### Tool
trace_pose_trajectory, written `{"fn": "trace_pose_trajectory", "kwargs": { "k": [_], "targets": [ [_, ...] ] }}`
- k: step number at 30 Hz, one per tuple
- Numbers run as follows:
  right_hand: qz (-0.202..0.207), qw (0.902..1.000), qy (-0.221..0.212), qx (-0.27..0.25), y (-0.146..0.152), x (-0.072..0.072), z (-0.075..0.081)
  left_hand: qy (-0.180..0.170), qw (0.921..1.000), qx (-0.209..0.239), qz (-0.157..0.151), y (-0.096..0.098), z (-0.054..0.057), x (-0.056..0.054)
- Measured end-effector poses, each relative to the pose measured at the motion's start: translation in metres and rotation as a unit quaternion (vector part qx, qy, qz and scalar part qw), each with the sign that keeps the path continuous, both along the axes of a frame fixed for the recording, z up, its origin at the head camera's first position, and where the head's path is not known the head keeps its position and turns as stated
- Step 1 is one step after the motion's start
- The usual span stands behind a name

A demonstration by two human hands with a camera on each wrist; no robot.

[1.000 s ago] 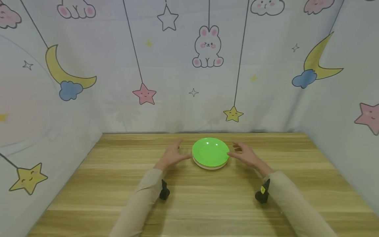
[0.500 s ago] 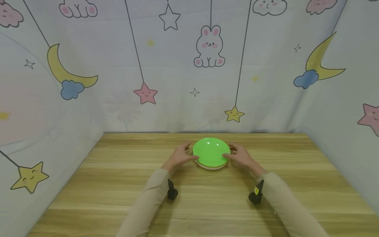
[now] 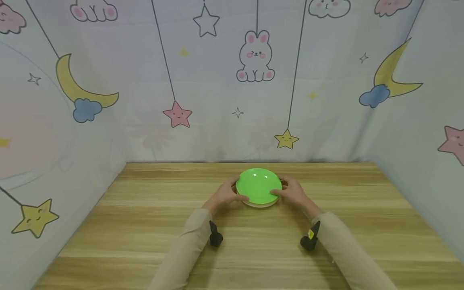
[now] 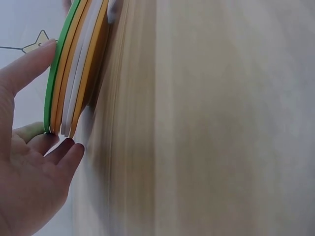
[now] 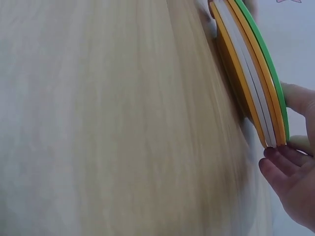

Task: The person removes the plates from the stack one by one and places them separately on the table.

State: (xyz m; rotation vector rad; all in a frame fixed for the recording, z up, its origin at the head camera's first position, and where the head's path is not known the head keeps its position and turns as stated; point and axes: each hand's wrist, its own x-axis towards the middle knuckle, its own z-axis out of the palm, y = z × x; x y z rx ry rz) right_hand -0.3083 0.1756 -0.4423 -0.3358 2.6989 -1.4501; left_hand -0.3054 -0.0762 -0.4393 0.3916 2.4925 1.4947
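A stack of plates (image 4: 74, 73) sits at the far middle of the table, a bright green plate (image 3: 258, 185) on top. In both wrist views orange and white rims show beneath the green one. My left hand (image 3: 224, 195) holds the stack's left side, its thumb over the green rim and its fingertips along the stacked edges. On the opposite side my right hand (image 3: 295, 193) holds the stack likewise, thumb lying on the green plate. In the right wrist view, several fingertips (image 5: 275, 167) meet the lower rims. The far side of the stack is hidden in the wrist views.
The wood-grain table (image 3: 253, 249) reaches back to a white cloth wall (image 3: 210, 80) printed with stars, moons and a rabbit. Cloth also encloses the left and right sides. A black wrist camera (image 3: 215, 238) hangs at the left sleeve, another (image 3: 309, 241) at the right.
Both hands have moved inward from beside the stack until they meet its rims. The left thumb has come over the green plate's edge. The plates have stayed in place.
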Motion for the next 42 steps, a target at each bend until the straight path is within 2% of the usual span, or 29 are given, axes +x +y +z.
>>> {"fn": "trace_pose_trajectory", "kwargs": {
  "k": [8, 18, 27, 34, 37, 42],
  "targets": [
    [-0.022, 0.9993, -0.015, -0.025, -0.001, 0.001, 0.003, 0.012, 0.9999, -0.005, -0.001, -0.001, -0.002, -0.001],
    [-0.027, 0.9965, -0.052, -0.06, 0.008, -0.002, 0.005, 0.018, 0.9998, -0.011, -0.006, -0.001, -0.004, -0.001],
    [-0.04, 0.9953, -0.046, -0.076, 0.012, 0.002, 0.013, 0.025, 0.9985, -0.047, -0.009, -0.002, -0.005, -0.002],
    [-0.038, 0.9954, -0.04, -0.079, 0.025, 0.005, 0.017, 0.013, 0.9993, -0.035, -0.01, -0.002, -0.004, -0.001],
    [-0.033, 0.9948, -0.053, -0.081, 0.032, 0.008, 0.019, 0.014, 0.9994, -0.03, -0.012, -0.003, -0.004, -0.001],
    [-0.018, 0.9891, -0.09, -0.115, 0.042, 0.01, 0.02, 0.014, 0.9996, -0.017, -0.019, -0.004, -0.006, -0.002]
  ]
}}
